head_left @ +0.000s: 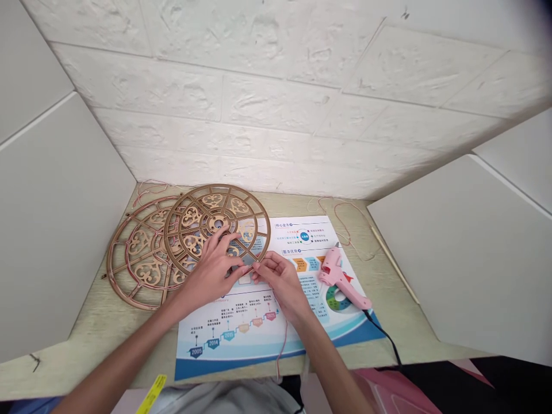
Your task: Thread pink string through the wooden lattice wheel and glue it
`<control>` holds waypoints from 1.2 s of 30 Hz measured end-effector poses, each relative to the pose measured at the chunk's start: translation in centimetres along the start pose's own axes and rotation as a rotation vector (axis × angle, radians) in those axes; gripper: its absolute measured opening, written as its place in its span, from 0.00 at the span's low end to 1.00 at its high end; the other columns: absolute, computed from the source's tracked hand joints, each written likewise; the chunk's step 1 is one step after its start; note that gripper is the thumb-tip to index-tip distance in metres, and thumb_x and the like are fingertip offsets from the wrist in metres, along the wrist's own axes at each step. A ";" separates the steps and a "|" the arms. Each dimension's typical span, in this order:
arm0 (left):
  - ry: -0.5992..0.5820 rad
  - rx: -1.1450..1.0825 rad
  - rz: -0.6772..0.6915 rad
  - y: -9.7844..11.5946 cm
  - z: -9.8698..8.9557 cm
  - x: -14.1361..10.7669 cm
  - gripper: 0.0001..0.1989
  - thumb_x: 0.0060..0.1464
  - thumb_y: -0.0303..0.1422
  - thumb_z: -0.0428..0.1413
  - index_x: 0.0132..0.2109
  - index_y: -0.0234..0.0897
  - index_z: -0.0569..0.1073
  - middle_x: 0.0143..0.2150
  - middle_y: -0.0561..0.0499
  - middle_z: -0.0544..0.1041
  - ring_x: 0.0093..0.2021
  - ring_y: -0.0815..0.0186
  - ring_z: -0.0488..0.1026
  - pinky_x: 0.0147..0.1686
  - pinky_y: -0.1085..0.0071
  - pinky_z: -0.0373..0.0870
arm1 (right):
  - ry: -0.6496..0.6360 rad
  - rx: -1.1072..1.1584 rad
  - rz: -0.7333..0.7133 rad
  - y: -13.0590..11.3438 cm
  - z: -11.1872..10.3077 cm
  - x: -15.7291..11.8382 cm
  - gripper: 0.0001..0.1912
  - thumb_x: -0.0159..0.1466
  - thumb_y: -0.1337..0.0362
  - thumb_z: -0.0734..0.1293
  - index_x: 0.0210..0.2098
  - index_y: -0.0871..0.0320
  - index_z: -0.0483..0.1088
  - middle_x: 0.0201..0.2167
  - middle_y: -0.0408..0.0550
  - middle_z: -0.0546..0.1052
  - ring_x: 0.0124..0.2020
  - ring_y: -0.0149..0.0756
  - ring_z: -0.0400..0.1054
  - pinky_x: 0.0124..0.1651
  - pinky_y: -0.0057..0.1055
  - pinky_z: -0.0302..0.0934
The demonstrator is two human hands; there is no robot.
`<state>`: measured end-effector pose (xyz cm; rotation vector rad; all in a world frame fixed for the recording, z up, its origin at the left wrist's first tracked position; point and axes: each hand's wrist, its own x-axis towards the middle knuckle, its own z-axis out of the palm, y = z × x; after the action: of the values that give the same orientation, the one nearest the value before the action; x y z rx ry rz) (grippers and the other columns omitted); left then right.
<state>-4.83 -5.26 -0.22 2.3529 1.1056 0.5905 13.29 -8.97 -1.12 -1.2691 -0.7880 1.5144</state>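
Observation:
A bronze-coloured openwork disc (266,215) with scroll cut-outs lies tilted, overlapping a second, similar disc (114,282) that has pinkish cord along its rings. My left hand (215,264) reaches over the upper disc, some fingers spread over its openings. Its thumb and index finger come together at the near rim. Right beside them, my right hand (280,282) pinches at the same rim with closed fingertips. A thin pink cord (283,345) hangs from beneath my right hand toward the table's front edge. The cord's end between the fingertips is too small to make out.
A printed sheet (207,368) lies under the work. On its right side rests a pink glue gun (340,276) with a black cable (390,339). Loose cord (345,230) and a thin stick (394,264) lie farther right. White panels and a brick-patterned wall enclose the table.

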 end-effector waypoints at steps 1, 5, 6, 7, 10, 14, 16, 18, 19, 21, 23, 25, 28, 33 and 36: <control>-0.017 -0.002 0.003 -0.1 -0.1 0.0 0.13 0.64 0.34 0.54 0.33 0.40 0.81 0.65 0.45 0.63 0.71 0.43 0.47 0.65 0.37 0.55 | -0.008 0.005 -0.001 0.0 0.0 0.0 0.19 0.50 0.54 0.79 0.25 0.56 0.68 0.21 0.41 0.75 0.24 0.30 0.69 0.32 0.28 0.67; -0.058 0.011 0.010 -0.8 -0.4 0.2 0.10 0.63 0.34 0.56 0.36 0.44 0.82 0.66 0.47 0.61 0.71 0.44 0.46 0.65 0.38 0.54 | -0.042 0.049 -0.016 0.0 -0.1 0.3 0.18 0.49 0.55 0.79 0.27 0.57 0.70 0.22 0.40 0.75 0.25 0.30 0.70 0.33 0.27 0.66; -0.057 0.016 0.012 -1.0 -0.4 0.2 0.09 0.62 0.35 0.57 0.36 0.44 0.82 0.66 0.47 0.62 0.71 0.44 0.46 0.65 0.38 0.54 | -0.046 0.061 -0.021 0.0 -0.1 0.3 0.18 0.49 0.55 0.79 0.27 0.57 0.71 0.22 0.40 0.75 0.25 0.30 0.70 0.33 0.27 0.67; -0.050 0.022 0.018 -1.2 -0.3 0.3 0.09 0.62 0.35 0.57 0.36 0.44 0.82 0.65 0.47 0.62 0.71 0.44 0.46 0.65 0.38 0.54 | -0.046 0.071 -0.027 0.0 0.0 0.4 0.18 0.48 0.55 0.79 0.27 0.57 0.71 0.22 0.40 0.75 0.25 0.30 0.70 0.33 0.27 0.67; 0.001 0.063 0.053 -2.2 0.1 0.4 0.10 0.61 0.36 0.56 0.34 0.43 0.82 0.64 0.47 0.64 0.70 0.42 0.48 0.64 0.38 0.55 | -0.022 0.090 -0.043 0.0 0.5 0.5 0.20 0.44 0.55 0.80 0.26 0.57 0.69 0.21 0.39 0.75 0.22 0.30 0.70 0.31 0.28 0.66; 0.086 0.119 0.155 -4.3 1.0 1.2 0.15 0.61 0.42 0.54 0.31 0.44 0.81 0.61 0.44 0.68 0.68 0.40 0.52 0.60 0.35 0.60 | 0.011 0.086 -0.048 -0.5 0.9 1.1 0.23 0.38 0.54 0.80 0.24 0.57 0.68 0.20 0.40 0.74 0.21 0.31 0.70 0.30 0.30 0.66; 0.100 0.143 0.187 -5.1 1.3 1.7 0.16 0.60 0.43 0.53 0.31 0.46 0.82 0.60 0.43 0.69 0.66 0.38 0.54 0.57 0.33 0.62 | 0.019 0.084 -0.046 -0.8 0.8 1.3 0.22 0.38 0.55 0.80 0.25 0.57 0.70 0.20 0.39 0.75 0.20 0.30 0.69 0.30 0.30 0.66; 0.092 0.154 0.215 -5.1 1.1 2.1 0.17 0.60 0.43 0.53 0.30 0.45 0.82 0.60 0.43 0.69 0.67 0.40 0.53 0.59 0.34 0.61 | 0.016 0.091 -0.053 -1.1 0.8 1.2 0.20 0.39 0.58 0.80 0.25 0.57 0.70 0.20 0.39 0.76 0.20 0.29 0.69 0.30 0.28 0.65; 0.068 0.153 0.231 -4.9 0.8 2.1 0.16 0.60 0.43 0.54 0.31 0.44 0.82 0.61 0.44 0.68 0.67 0.41 0.52 0.61 0.36 0.60 | 0.012 0.098 -0.060 -1.1 0.8 1.1 0.19 0.40 0.59 0.79 0.25 0.58 0.70 0.21 0.39 0.76 0.20 0.29 0.69 0.30 0.27 0.65; 0.018 0.160 0.227 -4.0 0.1 2.0 0.15 0.60 0.40 0.54 0.31 0.42 0.81 0.61 0.44 0.67 0.68 0.42 0.50 0.62 0.36 0.59 | -0.005 0.106 -0.072 -1.3 0.7 0.8 0.16 0.41 0.62 0.78 0.24 0.58 0.69 0.20 0.39 0.76 0.21 0.27 0.69 0.29 0.24 0.64; -0.024 0.172 0.183 -3.1 -0.6 1.8 0.16 0.62 0.38 0.53 0.30 0.39 0.80 0.62 0.44 0.66 0.69 0.43 0.49 0.63 0.37 0.57 | -0.034 0.103 -0.078 -1.4 0.7 0.6 0.14 0.43 0.63 0.78 0.24 0.59 0.70 0.20 0.40 0.76 0.21 0.26 0.69 0.29 0.23 0.63; -0.048 0.166 0.135 -2.4 -0.9 1.6 0.15 0.62 0.36 0.54 0.30 0.38 0.80 0.64 0.45 0.65 0.70 0.42 0.46 0.63 0.36 0.57 | -0.066 0.080 -0.087 -1.7 0.6 0.5 0.14 0.44 0.62 0.77 0.25 0.59 0.71 0.21 0.40 0.77 0.20 0.26 0.69 0.29 0.23 0.64; -0.040 0.145 0.123 -2.2 -0.8 1.4 0.14 0.62 0.35 0.53 0.32 0.37 0.80 0.65 0.43 0.63 0.71 0.41 0.45 0.63 0.35 0.55 | -0.102 -0.003 -0.120 -2.6 0.5 0.4 0.15 0.45 0.60 0.77 0.30 0.59 0.74 0.25 0.44 0.80 0.25 0.31 0.74 0.33 0.28 0.68; 0.064 0.091 0.165 -2.9 0.3 1.6 0.18 0.64 0.37 0.51 0.30 0.36 0.78 0.64 0.42 0.64 0.71 0.41 0.44 0.63 0.34 0.55 | 0.034 -0.279 -0.233 -4.7 -1.9 -0.7 0.22 0.52 0.58 0.75 0.44 0.58 0.74 0.34 0.49 0.82 0.35 0.40 0.78 0.38 0.34 0.71; 0.073 0.062 0.146 -3.0 0.6 1.7 0.20 0.64 0.41 0.51 0.29 0.37 0.78 0.65 0.43 0.64 0.71 0.41 0.45 0.64 0.33 0.54 | 0.212 -0.520 -0.337 -6.3 -5.6 -2.3 0.21 0.60 0.56 0.68 0.51 0.56 0.71 0.38 0.51 0.81 0.38 0.40 0.77 0.39 0.36 0.70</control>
<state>-5.22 -2.35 -2.13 2.4985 1.0023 0.7084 20.36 -9.73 4.05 -1.5458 -1.2323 0.9136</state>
